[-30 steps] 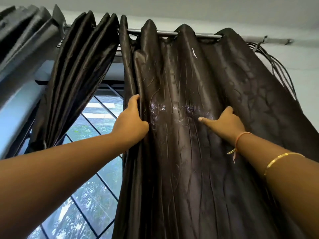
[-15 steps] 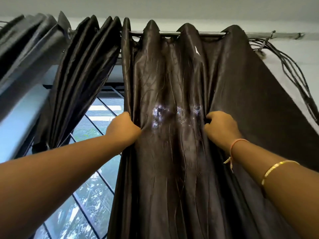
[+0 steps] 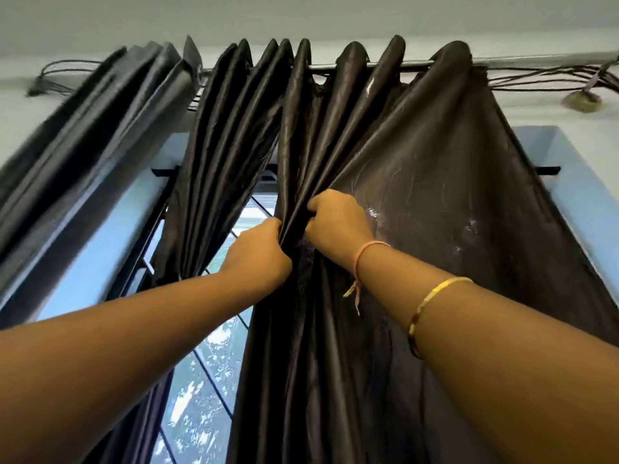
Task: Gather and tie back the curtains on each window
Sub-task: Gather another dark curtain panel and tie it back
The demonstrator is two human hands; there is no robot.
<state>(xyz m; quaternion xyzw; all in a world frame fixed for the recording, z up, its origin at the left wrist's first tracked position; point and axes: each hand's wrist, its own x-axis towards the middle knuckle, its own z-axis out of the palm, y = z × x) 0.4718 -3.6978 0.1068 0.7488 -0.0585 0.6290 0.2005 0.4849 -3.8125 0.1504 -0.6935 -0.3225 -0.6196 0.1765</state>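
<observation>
Head view, looking upward at a window. A dark brown curtain [image 3: 418,202] of glossy, creased fabric hangs from a metal curtain rod [image 3: 335,66] near the ceiling. The left hand [image 3: 259,254] is closed around the curtain's left edge, fingers wrapped into the folds. The right hand [image 3: 336,226] is closed on a pinch of the same fabric just beside the left hand, the two nearly touching, with several pleats bunched between them. To the right of the hands the panel spreads flat and covers the right part of the window; pale scuffed patches show on its surface. A second dark curtain panel [image 3: 214,155] hangs gathered in tight pleats to the left, and a further blurred panel [image 3: 83,142] lies at the far left. Between the panels the window glass [image 3: 207,380] with a diagonal grille is exposed, with foliage beyond. The right wrist carries a pink thread band [image 3: 366,251] and the forearm a gold bangle [image 3: 432,301]. Black cables [image 3: 542,77] run along the wall beside the rod.
</observation>
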